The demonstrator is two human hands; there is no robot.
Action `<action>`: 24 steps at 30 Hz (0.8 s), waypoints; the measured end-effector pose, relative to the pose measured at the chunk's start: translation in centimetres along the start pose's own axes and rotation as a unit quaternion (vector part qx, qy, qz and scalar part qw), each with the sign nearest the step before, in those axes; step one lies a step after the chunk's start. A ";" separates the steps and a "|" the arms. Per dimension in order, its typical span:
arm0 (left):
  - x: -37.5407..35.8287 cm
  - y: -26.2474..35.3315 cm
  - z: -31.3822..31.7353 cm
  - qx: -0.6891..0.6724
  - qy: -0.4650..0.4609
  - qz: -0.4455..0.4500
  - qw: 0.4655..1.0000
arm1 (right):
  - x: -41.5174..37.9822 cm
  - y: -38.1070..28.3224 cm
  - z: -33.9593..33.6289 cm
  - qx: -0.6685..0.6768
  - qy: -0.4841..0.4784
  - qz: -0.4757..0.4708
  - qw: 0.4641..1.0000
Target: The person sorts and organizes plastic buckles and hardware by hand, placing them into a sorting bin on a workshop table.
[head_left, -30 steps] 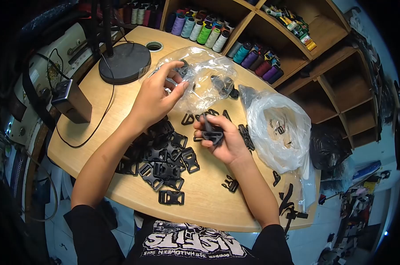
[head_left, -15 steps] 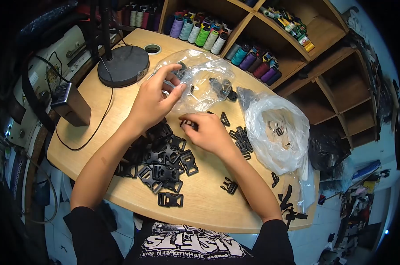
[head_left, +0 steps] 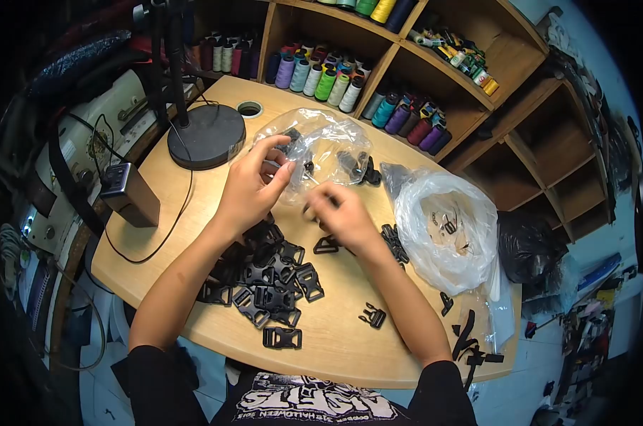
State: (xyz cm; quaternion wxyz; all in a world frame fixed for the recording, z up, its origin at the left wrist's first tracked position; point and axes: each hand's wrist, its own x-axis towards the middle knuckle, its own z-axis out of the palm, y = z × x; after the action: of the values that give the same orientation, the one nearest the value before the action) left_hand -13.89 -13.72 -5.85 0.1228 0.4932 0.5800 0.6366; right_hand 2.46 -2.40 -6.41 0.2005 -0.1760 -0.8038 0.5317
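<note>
My left hand is raised at the near-left edge of a clear plastic bag, its fingers curved and apart with nothing seen between them. Dark pieces lie inside that bag. To its right, my right hand is over the table with fingers curled and blurred; what they hold, if anything, cannot be made out. A black triangular ring lies just below the right hand. Below and between my forearms is a pile of black side-release buckles, with one buckle nearest me.
A white plastic bag stands at the right, near small black buckles. A single prong piece and black straps lie closer to me. A round black stand base and dark box are at left; thread shelves stand behind.
My right hand has moved slightly right and down, and a triangular ring now shows below it. The left hand keeps its curved pose. The whole view has shifted a little.
</note>
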 end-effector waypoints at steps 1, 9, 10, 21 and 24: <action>0.0 0.1 0.0 -0.020 -0.013 -0.021 0.999 | 0.2 -0.2 -0.6 0.249 0.017 0.148 0.957; 0.4 -0.2 -0.2 -0.054 0.011 -0.008 0.998 | 8.4 -1.8 -0.5 0.421 0.173 0.228 0.861; 0.5 0.2 -0.2 -0.063 0.022 -0.013 0.998 | 9.0 -2.7 -0.2 0.427 0.174 0.222 0.859; 0.8 -1.1 -0.8 -0.037 0.041 0.003 0.998 | 7.4 -3.1 -1.6 0.259 0.097 0.142 0.950; 0.5 -0.7 -0.5 -0.035 0.034 -0.004 0.999 | 2.8 -3.6 -4.0 0.103 0.035 0.075 0.991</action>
State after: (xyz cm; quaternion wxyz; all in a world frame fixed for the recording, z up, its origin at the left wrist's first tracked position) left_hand -14.81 -13.45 -6.10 0.1229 0.4645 0.5630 0.6724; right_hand 1.86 0.83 -1.29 0.2050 -0.2330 -0.7218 0.6187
